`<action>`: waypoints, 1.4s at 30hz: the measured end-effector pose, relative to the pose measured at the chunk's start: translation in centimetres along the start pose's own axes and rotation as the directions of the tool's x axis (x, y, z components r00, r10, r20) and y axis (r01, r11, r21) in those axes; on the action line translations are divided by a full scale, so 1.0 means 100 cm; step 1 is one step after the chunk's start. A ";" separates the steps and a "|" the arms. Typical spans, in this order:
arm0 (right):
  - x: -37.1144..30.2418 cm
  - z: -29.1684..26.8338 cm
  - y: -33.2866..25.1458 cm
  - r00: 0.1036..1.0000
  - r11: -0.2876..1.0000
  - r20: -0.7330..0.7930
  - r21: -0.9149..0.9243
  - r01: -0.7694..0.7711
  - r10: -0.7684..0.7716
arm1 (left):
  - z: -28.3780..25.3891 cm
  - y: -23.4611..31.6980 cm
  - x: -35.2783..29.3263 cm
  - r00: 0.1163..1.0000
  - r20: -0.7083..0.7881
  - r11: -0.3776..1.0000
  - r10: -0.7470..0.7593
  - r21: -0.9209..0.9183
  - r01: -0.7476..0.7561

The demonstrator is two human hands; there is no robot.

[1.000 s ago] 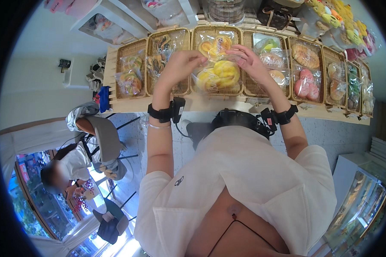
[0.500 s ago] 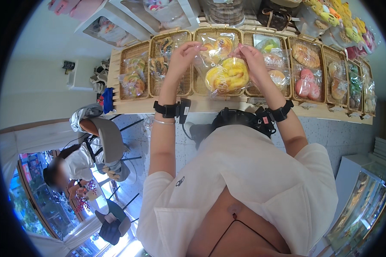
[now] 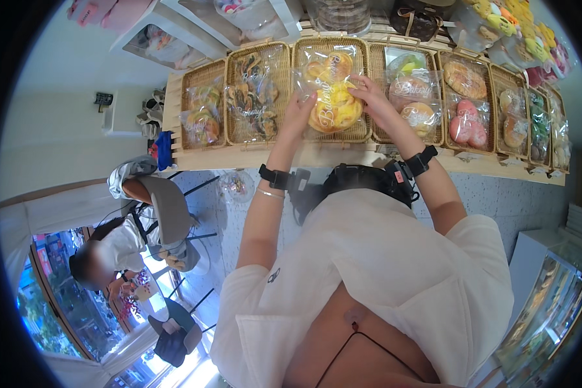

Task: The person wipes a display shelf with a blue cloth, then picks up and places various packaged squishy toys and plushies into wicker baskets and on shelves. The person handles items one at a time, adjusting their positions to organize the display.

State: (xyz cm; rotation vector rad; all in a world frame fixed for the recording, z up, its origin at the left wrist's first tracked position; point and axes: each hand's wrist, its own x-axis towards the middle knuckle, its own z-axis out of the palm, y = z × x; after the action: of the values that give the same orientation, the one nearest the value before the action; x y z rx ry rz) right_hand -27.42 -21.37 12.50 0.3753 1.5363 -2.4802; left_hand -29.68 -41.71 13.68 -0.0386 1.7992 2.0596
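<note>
A round yellow bread bun (image 3: 335, 115) in a clear bag lies at the near end of a wicker basket (image 3: 295, 138) in the middle of the row. My left hand (image 3: 298, 115) grips the left side of its bag, with the fingers partly hidden at the edge. On the right side my right hand (image 3: 372, 101) holds the bag, fingertips resting on the upper part of the bun. Just beyond, in the same basket, another bagged golden bun (image 3: 330, 66) is partly covered by the first bag.
To the left are baskets of bagged twisted bread (image 3: 252, 90) and filled rolls (image 3: 202, 119). Rightward lie bagged round buns (image 3: 418, 116) and a pink heart-shaped bread (image 3: 469, 123). Plush toys (image 3: 527, 32) and white boxes (image 3: 168, 39) stand behind. A person (image 3: 113, 258) sits at the far left.
Both hands have come down from the bag's upper corners to the sides of the yellow bun. My left hand moved nearer and right; the bun sits slightly further left.
</note>
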 end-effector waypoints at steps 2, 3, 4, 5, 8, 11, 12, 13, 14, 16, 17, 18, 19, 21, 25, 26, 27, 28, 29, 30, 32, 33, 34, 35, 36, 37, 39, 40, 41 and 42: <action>0.007 -0.004 0.010 0.999 0.999 -0.018 -0.017 0.032 -0.032 | 0.005 0.003 0.003 0.995 0.009 0.994 0.101 0.041 -0.101; 0.013 -0.004 0.015 0.997 0.998 -0.051 -0.028 0.048 -0.049 | 0.005 0.000 0.009 0.994 -0.013 0.991 0.108 0.075 -0.107; 0.018 -0.001 0.022 0.995 0.997 -0.078 -0.042 0.059 -0.063 | 0.002 -0.006 0.015 0.992 -0.042 0.988 0.117 0.107 -0.111; 0.018 0.001 0.026 0.992 0.997 -0.107 -0.043 0.058 -0.062 | 0.001 -0.014 0.021 0.990 -0.064 0.983 0.127 0.141 -0.117; 0.016 0.007 0.042 0.978 0.993 -0.181 -0.072 0.088 -0.100 | -0.004 -0.049 0.033 0.915 -0.102 0.857 0.391 0.403 -0.321; 0.000 0.012 0.044 0.973 0.977 -0.194 -0.196 0.085 -0.123 | -0.008 -0.069 0.036 0.891 -0.019 0.773 0.453 0.506 -0.382; 0.003 0.007 0.052 0.972 0.947 -0.169 -0.302 0.106 -0.163 | -0.009 -0.077 0.038 0.902 -0.035 0.778 0.430 0.522 -0.350; 0.004 0.004 0.058 0.970 0.905 -0.137 -0.406 0.129 -0.200 | -0.008 -0.083 0.040 0.911 -0.055 0.782 0.408 0.536 -0.318; 0.006 0.001 0.064 0.968 0.850 -0.099 -0.504 0.152 -0.232 | -0.009 -0.087 0.041 0.919 -0.076 0.786 0.386 0.549 -0.285; 0.003 0.001 0.062 0.978 0.880 -0.108 -0.461 0.112 -0.181 | -0.010 -0.090 0.040 0.915 -0.059 0.773 0.400 0.557 -0.302; 0.000 0.005 0.058 0.982 0.893 -0.112 -0.440 0.091 -0.155 | -0.008 -0.088 0.038 0.913 -0.049 0.768 0.406 0.560 -0.311; 0.000 0.006 0.057 0.978 0.892 -0.114 -0.439 0.107 -0.174 | -0.006 -0.086 0.036 0.906 -0.063 0.758 0.418 0.574 -0.310; -0.001 0.007 0.056 0.974 0.891 -0.115 -0.437 0.125 -0.193 | -0.002 -0.084 0.034 0.899 -0.075 0.748 0.431 0.588 -0.309; 0.000 0.005 0.060 0.966 0.861 -0.128 -0.490 0.136 -0.226 | 0.002 -0.078 0.030 0.888 -0.079 0.718 0.453 0.622 -0.311; -0.001 -0.001 0.061 0.973 0.747 -0.078 -0.654 0.116 -0.219 | 0.004 -0.076 0.022 0.838 -0.023 0.570 0.544 0.744 -0.350; -0.003 -0.001 0.058 0.979 0.720 -0.044 -0.684 0.116 -0.199 | 0.005 -0.078 0.021 0.817 0.001 0.511 0.577 0.780 -0.362; -0.001 -0.001 0.059 0.972 0.698 -0.025 -0.700 0.149 -0.233 | 0.004 -0.081 0.020 0.839 0.005 0.466 0.545 0.830 -0.307; -0.001 -0.004 0.060 0.964 0.673 -0.019 -0.719 0.172 -0.267 | 0.009 -0.083 0.016 0.862 0.013 0.420 0.508 0.869 -0.261; 0.001 -0.007 0.062 0.954 0.646 -0.012 -0.738 0.194 -0.300 | 0.013 -0.084 0.013 0.883 0.020 0.369 0.469 0.904 -0.217; 0.006 -0.010 0.063 0.958 0.651 0.013 -0.730 0.206 -0.288 | 0.013 -0.088 0.013 0.887 0.009 0.350 0.461 0.917 -0.191; 0.019 -0.013 0.063 0.961 0.662 0.065 -0.713 0.232 -0.268 | 0.011 -0.092 0.013 0.894 -0.010 0.309 0.449 0.940 -0.144; 0.019 -0.012 0.065 0.957 0.655 0.030 -0.722 0.221 -0.290 | 0.012 -0.094 0.012 0.887 -0.011 0.293 0.462 0.946 -0.140; 0.020 -0.012 0.067 0.958 0.663 0.030 -0.716 0.218 -0.284 | 0.012 -0.091 0.011 0.887 -0.003 0.279 0.462 0.950 -0.142; 0.021 -0.013 0.067 0.960 0.670 0.030 -0.710 0.216 -0.277 | 0.014 -0.089 0.011 0.887 0.004 0.266 0.463 0.953 -0.143; 0.020 -0.016 0.067 0.962 0.678 0.031 -0.704 0.213 -0.271 | 0.015 -0.087 0.011 0.886 0.011 0.253 0.463 0.957 -0.144; 0.003 -0.007 0.042 0.984 0.762 0.063 -0.625 0.168 -0.166 | 0.016 -0.083 0.007 0.883 0.021 0.256 0.470 0.954 -0.158; -0.003 -0.015 0.044 0.965 0.691 0.086 -0.681 0.240 -0.249 | 0.020 -0.076 0.003 0.858 0.072 0.232 0.508 0.948 -0.218; -0.006 -0.019 0.044 0.951 0.653 0.102 -0.706 0.275 -0.290 | 0.023 -0.071 0.001 0.844 0.098 0.217 0.528 0.945 -0.245; -0.022 -0.015 0.025 0.978 0.713 0.126 -0.669 0.209 -0.169 | 0.026 -0.067 -0.002 0.826 0.131 0.196 0.548 0.940 -0.279; -0.050 -0.007 -0.012 0.988 0.762 0.148 -0.634 0.131 -0.047 | 0.033 -0.057 -0.007 0.826 0.172 0.218 0.537 0.917 -0.333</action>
State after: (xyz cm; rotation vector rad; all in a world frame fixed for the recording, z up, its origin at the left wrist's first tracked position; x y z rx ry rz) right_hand -23.03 -20.05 14.83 0.0239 2.2475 -1.8045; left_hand -26.43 -38.21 9.07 0.7248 3.1400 0.8974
